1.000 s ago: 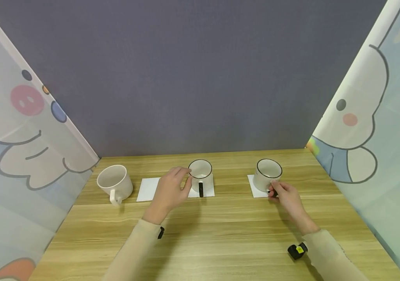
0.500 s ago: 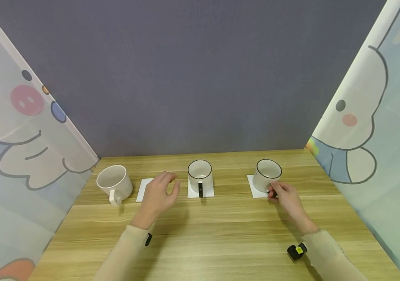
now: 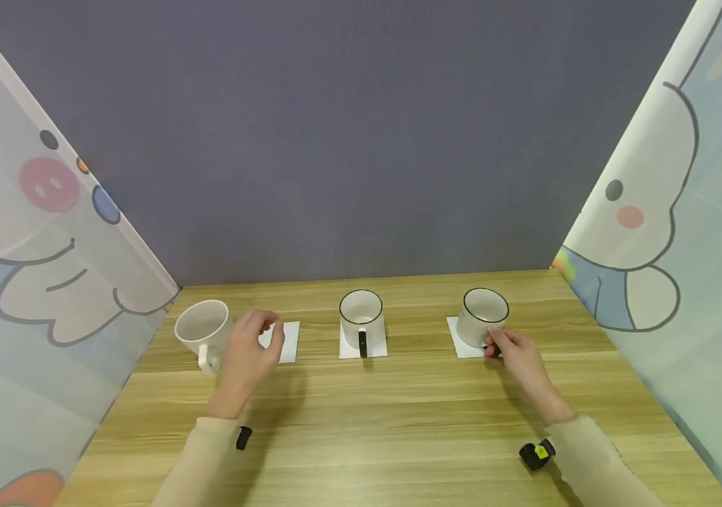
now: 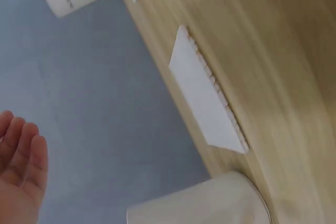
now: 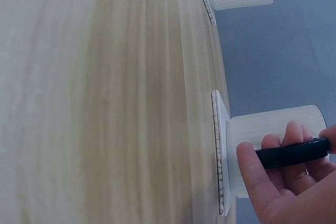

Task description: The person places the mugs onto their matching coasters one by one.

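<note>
My right hand (image 3: 522, 362) pinches the black handle (image 5: 291, 153) of a white enamel-style mug (image 3: 481, 324) with a dark rim, which stands upright on a square white coaster (image 3: 456, 338) at the right. My left hand (image 3: 248, 359) holds nothing, its fingers loosely bent over the table. It hovers between a bare white coaster (image 3: 289, 345) and a larger, plain white mug (image 3: 201, 327) at the far left, overlapping both in the head view. That plain mug stands directly on the wood, its handle (image 3: 206, 358) facing the front.
Another dark-rimmed white mug (image 3: 359, 317) stands on a white coaster (image 3: 344, 348) in the middle, black handle forward. A grey panel (image 3: 361, 141) closes off the back of the wooden table (image 3: 386, 436). Cartoon-printed sheets (image 3: 684, 211) flank both sides.
My left hand has moved left, away from the middle mug, across the bare coaster to the plain mug's side. My right hand has stayed on its mug's handle.
</note>
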Demonstrator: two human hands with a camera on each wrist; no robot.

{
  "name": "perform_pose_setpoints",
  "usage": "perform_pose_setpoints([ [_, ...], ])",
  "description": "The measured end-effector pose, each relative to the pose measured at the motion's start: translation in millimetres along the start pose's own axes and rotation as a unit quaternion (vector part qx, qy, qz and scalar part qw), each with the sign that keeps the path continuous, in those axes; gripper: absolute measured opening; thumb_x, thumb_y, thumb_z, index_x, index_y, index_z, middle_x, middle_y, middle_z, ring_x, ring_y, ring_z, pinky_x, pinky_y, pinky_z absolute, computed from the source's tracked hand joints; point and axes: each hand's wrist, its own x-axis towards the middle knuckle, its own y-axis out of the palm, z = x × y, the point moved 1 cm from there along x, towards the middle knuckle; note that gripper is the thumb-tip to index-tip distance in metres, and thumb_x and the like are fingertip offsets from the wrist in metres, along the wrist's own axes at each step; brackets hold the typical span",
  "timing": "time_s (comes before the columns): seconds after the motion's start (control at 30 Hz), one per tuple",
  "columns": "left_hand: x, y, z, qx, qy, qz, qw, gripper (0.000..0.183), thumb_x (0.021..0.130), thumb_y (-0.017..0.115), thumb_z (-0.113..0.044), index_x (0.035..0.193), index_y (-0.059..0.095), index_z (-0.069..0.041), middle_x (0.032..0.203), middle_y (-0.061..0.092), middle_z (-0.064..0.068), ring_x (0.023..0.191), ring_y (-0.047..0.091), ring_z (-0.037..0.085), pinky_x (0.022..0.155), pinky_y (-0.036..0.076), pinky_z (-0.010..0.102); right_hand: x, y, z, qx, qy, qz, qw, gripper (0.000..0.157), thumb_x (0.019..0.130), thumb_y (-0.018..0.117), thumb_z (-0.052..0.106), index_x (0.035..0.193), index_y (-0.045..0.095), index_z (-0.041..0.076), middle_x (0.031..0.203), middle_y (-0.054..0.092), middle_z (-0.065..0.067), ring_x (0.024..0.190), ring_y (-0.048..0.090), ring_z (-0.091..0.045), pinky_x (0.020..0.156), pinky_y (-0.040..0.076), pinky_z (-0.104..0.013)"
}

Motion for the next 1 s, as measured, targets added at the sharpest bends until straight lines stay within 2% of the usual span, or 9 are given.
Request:
perform_pose_setpoints([
  [0.23,3.2,-18.2,9.0,0.009,-0.046,-0.021,0.9987,0.007,0.087,0.067,-0.002,0.093,0.068,0.002,0.085,0.065,0.015,0.074,0.061,0.03,0.066,0.05,0.041,-0.9,-1.3,1.0,-0.003,-0.001,0.001,1.0,0.044,0.109,0.049,0.027,0.104,0.06,-0.015,0.085,0.062,-0.005,0.079,0.061,-0.01,0.079,0.061,-0.034],
  [0.4,2.1,-27.6,18.8,-0.009,-0.069,-0.036,0.9969,0.008,0.088,0.066,0.002,0.096,0.067,0.005,0.088,0.065,0.016,0.076,0.061,0.028,0.069,0.045,0.025,-1.1,-1.7,1.5,-0.003,-0.001,-0.002,1.0,0.043,0.109,0.049,0.026,0.105,0.06,-0.015,0.086,0.062,-0.006,0.079,0.061,-0.01,0.08,0.061,-0.034],
  [0.5,0.1,-33.2,25.6,-0.022,-0.081,-0.057,0.9949,0.008,0.088,0.064,0.005,0.094,0.067,0.008,0.087,0.065,0.018,0.075,0.06,0.027,0.07,0.043,0.018,-1.0,-1.4,1.2,-0.004,-0.002,0.001,1.0,0.044,0.109,0.048,0.026,0.105,0.059,-0.016,0.086,0.061,-0.006,0.079,0.06,-0.01,0.08,0.061,-0.033],
  [0.57,-2.8,-37.2,30.5,-0.024,-0.094,-0.073,0.9926,0.007,0.088,0.063,0.005,0.093,0.067,0.008,0.085,0.065,0.019,0.075,0.058,0.022,0.069,0.043,0.016,-0.6,-1.2,0.9,-0.004,-0.002,0.003,1.0,0.043,0.109,0.048,0.026,0.105,0.059,-0.016,0.086,0.061,-0.006,0.079,0.06,-0.01,0.08,0.061,-0.033],
  [0.67,-9.3,-43.1,39.0,-0.023,-0.124,-0.089,0.988,0.007,0.088,0.063,0.005,0.092,0.068,0.008,0.083,0.065,0.019,0.076,0.055,0.009,0.069,0.043,0.013,-0.1,-0.7,0.3,-0.003,-0.001,0.006,1.0,0.043,0.109,0.047,0.025,0.105,0.059,-0.016,0.086,0.061,-0.007,0.079,0.06,-0.01,0.079,0.061,-0.032],
  [0.8,-19.2,-49.6,52.8,-0.01,-0.153,-0.094,0.9837,0.007,0.087,0.064,0.004,0.091,0.067,0.008,0.082,0.065,0.02,0.076,0.049,-0.005,0.069,0.041,0.01,0.0,0.1,0.1,0.002,0.003,0.01,1.0,0.044,0.109,0.048,0.027,0.105,0.059,-0.015,0.088,0.061,-0.007,0.08,0.06,-0.01,0.079,0.061,-0.032],
  [1.0,-34.3,-58.9,68.3,0.027,-0.194,-0.083,0.9772,0.005,0.086,0.066,0.001,0.088,0.067,0.006,0.08,0.065,0.017,0.073,0.047,-0.006,0.068,0.039,0.012,0.1,-0.1,0.2,0.007,0.009,0.01,1.0,0.043,0.109,0.049,0.027,0.107,0.059,-0.015,0.089,0.062,-0.007,0.08,0.06,-0.01,0.079,0.06,-0.032],
])
